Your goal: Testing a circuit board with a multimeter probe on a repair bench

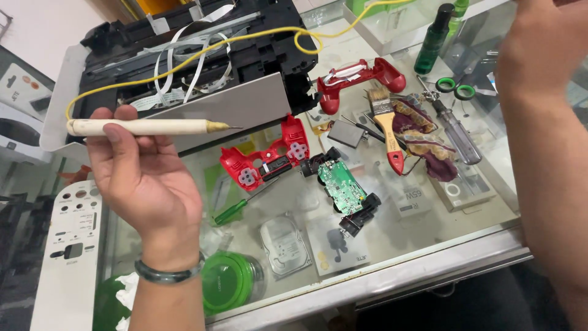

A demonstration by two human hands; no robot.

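Cream-coloured soldering iron point(144, 127) lies crosswise in the left hand point(144, 178), tip pointing right, w/ a yellow cord point(202, 52) running off its butt end, up over the opened black printer point(196, 61) and away to the top. Left hand is raised palm-up, wrist low in view w/ a dark green bangle point(168, 274); thumb pressed on top of the handle, fingers curled behind, so it's clamped on the iron near the butt half. Iron sits above the glass counter point(429, 245), not touching anything on it; tip hangs in front of the printer's grey panel point(239, 107).

Right hand point(533, 49) is up at the top right corner, forearm running down the right edge; fingers cut off by the frame, so can't tell if apart or closed.

Room: counter's metal front edge runs diagonally bottom centre to right. Bare glass lies betw. the red controller front shell point(269, 160) and that edge, broken by a green-handled screwdriver point(236, 209), a green circuit board point(342, 187) and a hard drive point(285, 245). Further back it's crowded: red controller back shell point(361, 76), paintbrush point(387, 122), clear-handled screwdriver point(456, 132), green scissors point(454, 87), dark bottle point(433, 40). Left of the hand, a white panel point(70, 245) hangs past the counter's side. Green lid point(228, 282) sits just beside the wrist.
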